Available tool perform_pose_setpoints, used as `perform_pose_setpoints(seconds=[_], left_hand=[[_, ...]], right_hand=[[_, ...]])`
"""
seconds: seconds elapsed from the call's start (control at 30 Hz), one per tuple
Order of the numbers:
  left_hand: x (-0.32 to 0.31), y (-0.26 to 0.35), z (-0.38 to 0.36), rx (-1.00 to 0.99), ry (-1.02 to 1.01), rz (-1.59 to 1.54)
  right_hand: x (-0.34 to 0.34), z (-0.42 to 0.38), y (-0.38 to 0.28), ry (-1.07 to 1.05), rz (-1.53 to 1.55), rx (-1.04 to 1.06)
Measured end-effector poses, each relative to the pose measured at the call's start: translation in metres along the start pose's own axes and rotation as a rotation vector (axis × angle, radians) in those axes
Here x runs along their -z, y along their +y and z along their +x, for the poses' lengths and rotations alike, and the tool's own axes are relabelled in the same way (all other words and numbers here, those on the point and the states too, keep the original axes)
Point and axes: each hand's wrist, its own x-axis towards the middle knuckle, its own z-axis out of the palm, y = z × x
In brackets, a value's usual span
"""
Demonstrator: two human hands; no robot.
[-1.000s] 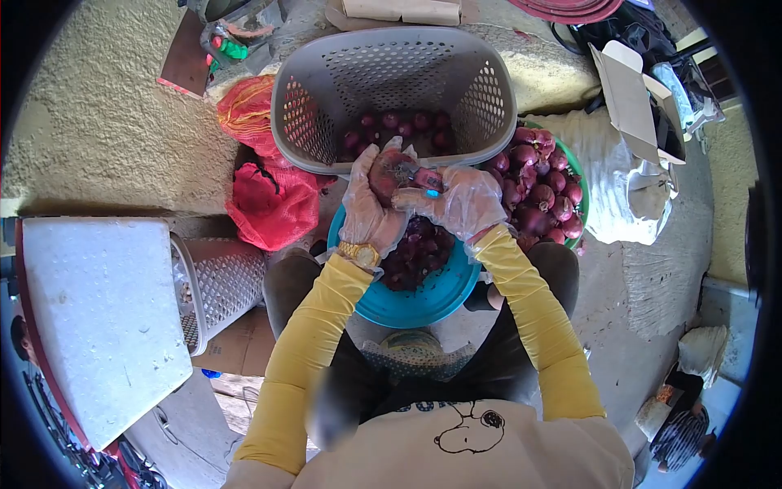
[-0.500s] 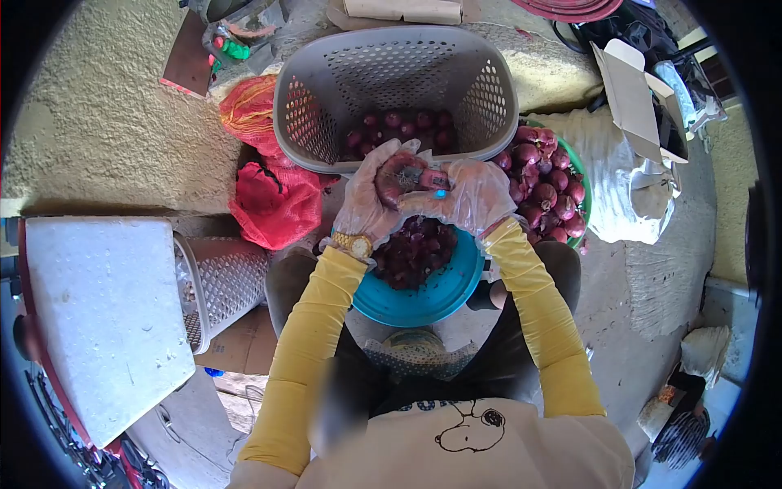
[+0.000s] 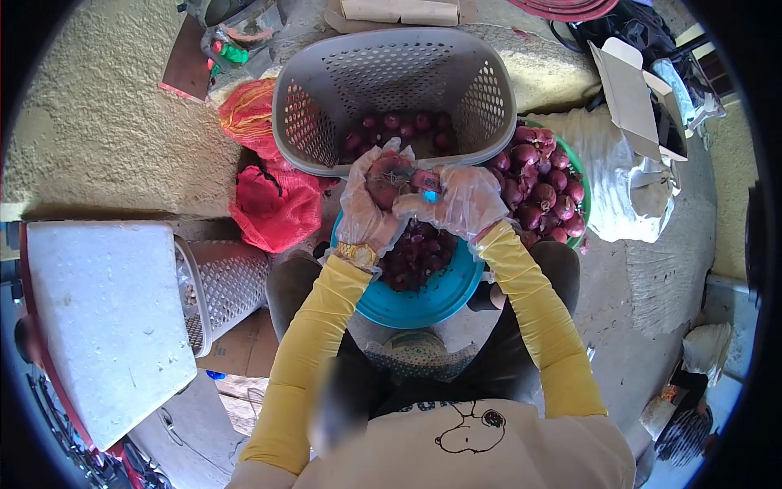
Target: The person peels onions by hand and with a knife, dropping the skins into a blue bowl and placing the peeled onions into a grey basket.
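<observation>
Both my hands wear clear plastic gloves and meet above a teal basin (image 3: pixel 444 295) of dark onion peels. My left hand (image 3: pixel 366 213) cups a red onion (image 3: pixel 383 178), root end towards my right hand. My right hand (image 3: pixel 460 200) grips a small knife with a blue mark (image 3: pixel 427 182) against that onion. Just beyond stands a grey perforated basket (image 3: pixel 391 73) holding several peeled red onions. To the right is a green basin (image 3: pixel 580 175) heaped with unpeeled red onions.
Red mesh sacks (image 3: pixel 273 200) lie left of the basins. A white foam slab (image 3: pixel 102 318) and a small grey basket (image 3: pixel 224 281) stand at my left. An open cardboard box (image 3: pixel 631 94) and a white sack (image 3: pixel 619 187) are on the right.
My hands with the onion dipped slightly back towards the teal basin, and the onion has been turned a little in my left hand.
</observation>
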Motion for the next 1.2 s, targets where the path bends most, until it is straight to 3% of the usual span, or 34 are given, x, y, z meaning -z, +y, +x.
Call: perform_pose_setpoints(seconds=[0.23,0.4,0.43,0.5,0.57,0.6,0.63,0.73,0.87,1.03,1.13,1.2], left_hand=[[-0.007,-0.009,-0.003,-0.139,-0.045,-0.005],[-0.01,-0.009,-0.006,-0.227,-0.066,-0.044],[-0.012,-0.003,-0.006,-0.224,-0.067,-0.044],[-0.017,0.017,-0.006,0.14,-0.134,0.124],[-0.021,0.019,-0.007,0.165,-0.082,0.145],[-0.022,0.019,-0.007,0.191,-0.033,0.165],[-0.019,0.018,-0.005,0.192,-0.032,0.165],[-0.013,0.011,-0.005,0.168,0.055,0.164],[-0.005,0.007,-0.005,0.156,0.02,0.027],[0.001,0.009,-0.004,0.143,-0.034,0.035],[-0.007,0.003,-0.006,0.043,-0.024,0.015],[-0.015,-0.002,-0.009,-0.027,0.047,-0.088]], right_hand=[[-0.013,-0.003,-0.008,0.032,0.059,-0.062],[-0.013,0.001,0.0,0.055,0.068,0.014],[-0.012,0.002,0.005,0.049,0.015,0.043],[-0.004,0.004,0.008,0.061,0.107,0.063],[0.004,0.006,0.005,0.073,0.205,0.088],[0.007,0.005,0.004,-0.012,0.091,0.055],[0.01,0.005,0.004,-0.097,-0.025,0.021],[0.013,0.005,-0.001,-0.096,-0.052,-0.01],[0.016,0.004,-0.004,-0.1,0.032,-0.065],[0.007,0.002,-0.006,0.031,0.118,-0.034],[0.006,0.002,-0.011,-0.109,-0.016,-0.128],[-0.006,0.001,-0.006,-0.07,0.036,-0.124]])
